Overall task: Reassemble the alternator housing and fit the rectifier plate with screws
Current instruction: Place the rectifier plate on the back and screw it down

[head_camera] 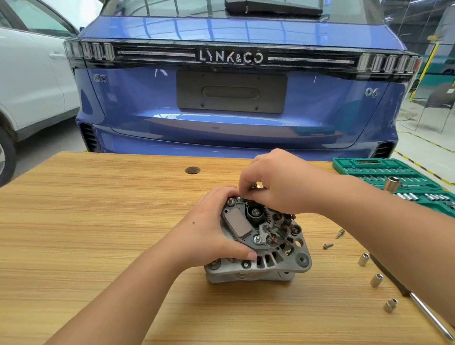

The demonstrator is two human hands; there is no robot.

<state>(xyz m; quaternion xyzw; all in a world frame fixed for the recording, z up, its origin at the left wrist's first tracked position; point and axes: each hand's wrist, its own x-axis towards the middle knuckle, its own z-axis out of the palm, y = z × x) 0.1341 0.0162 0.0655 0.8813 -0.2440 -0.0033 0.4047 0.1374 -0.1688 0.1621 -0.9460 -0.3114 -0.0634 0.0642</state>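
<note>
On the wooden table [90,207] the left hand [211,226] grips the alternator [265,239], the right hand [272,185] seemingly pinches something small at its top, near the green socket case [348,165] full of sockets.

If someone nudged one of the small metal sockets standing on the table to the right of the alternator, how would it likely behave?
The sockets are short cylinders standing on end on the smooth wooden table, so a nudge would probably slide or tip one. Once tipped, it would likely roll. They look like solid metal, so probably heavy for their size and rigid.
</note>
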